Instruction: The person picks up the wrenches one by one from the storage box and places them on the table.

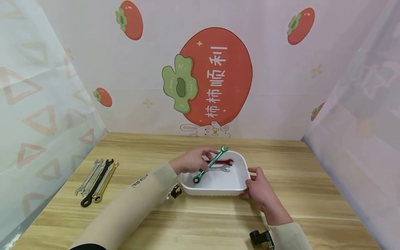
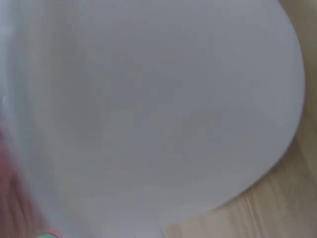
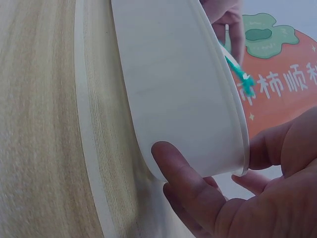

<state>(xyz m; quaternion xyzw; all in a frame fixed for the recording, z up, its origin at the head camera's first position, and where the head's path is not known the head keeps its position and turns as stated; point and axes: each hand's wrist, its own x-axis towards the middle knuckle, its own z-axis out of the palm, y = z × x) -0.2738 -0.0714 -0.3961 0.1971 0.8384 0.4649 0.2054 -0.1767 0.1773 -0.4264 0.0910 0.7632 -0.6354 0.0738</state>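
Over the left part of a white tray (image 1: 231,180), my left hand (image 1: 193,160) pinches a green combination wrench (image 1: 215,159), its open end pointing up and to the right. Inside the tray lie a red wrench (image 1: 226,162) and a silver wrench (image 1: 222,168), both partly hidden behind the hand and the green wrench. My right hand (image 1: 259,185) grips the tray's right side; in the right wrist view its thumb and fingers (image 3: 185,178) hold the corner by rim and wall. The left wrist view is mostly filled by the blurred tray wall.
Several wrenches lie side by side on the left of the wooden table (image 1: 200,222), among them a black wrench (image 1: 97,182) and a gold wrench (image 1: 107,182). Printed cloth (image 1: 268,111) stands behind the table and along both sides.
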